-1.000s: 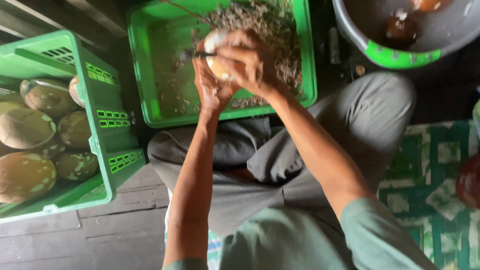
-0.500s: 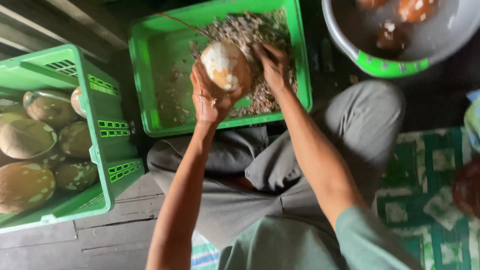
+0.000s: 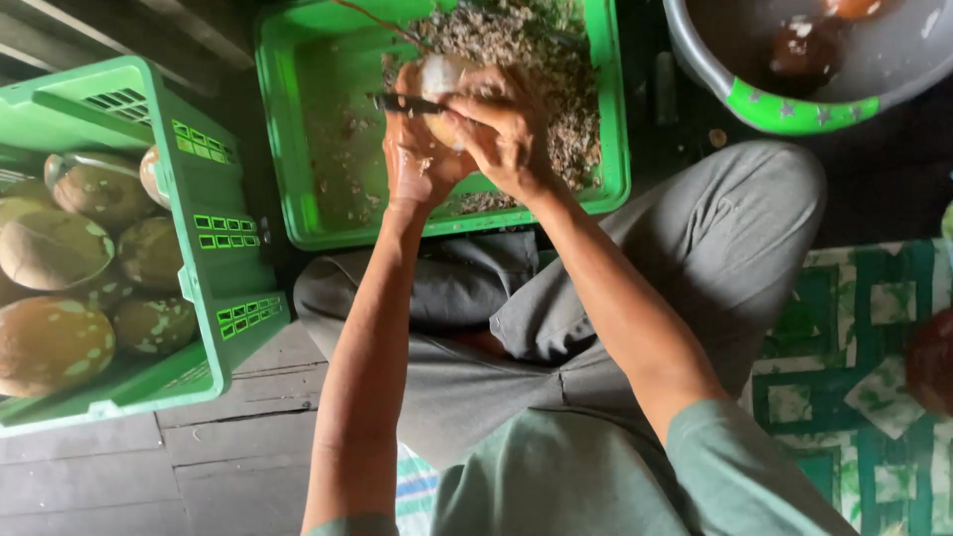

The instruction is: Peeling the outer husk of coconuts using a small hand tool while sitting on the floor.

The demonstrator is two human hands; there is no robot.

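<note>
Your left hand [image 3: 422,164] cups the pale coconut [image 3: 444,81] over the green crate [image 3: 298,119]; right hand [image 3: 506,134] fingers wrap the knife [image 3: 407,103]. Keep strokes shallow, away from the left thumb, shavings falling into the crate.

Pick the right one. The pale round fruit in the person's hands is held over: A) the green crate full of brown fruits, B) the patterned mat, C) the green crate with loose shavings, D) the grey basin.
C: both hands, left hand and right hand, grip the pale round fruit above the green crate strewn with shavings.
</note>
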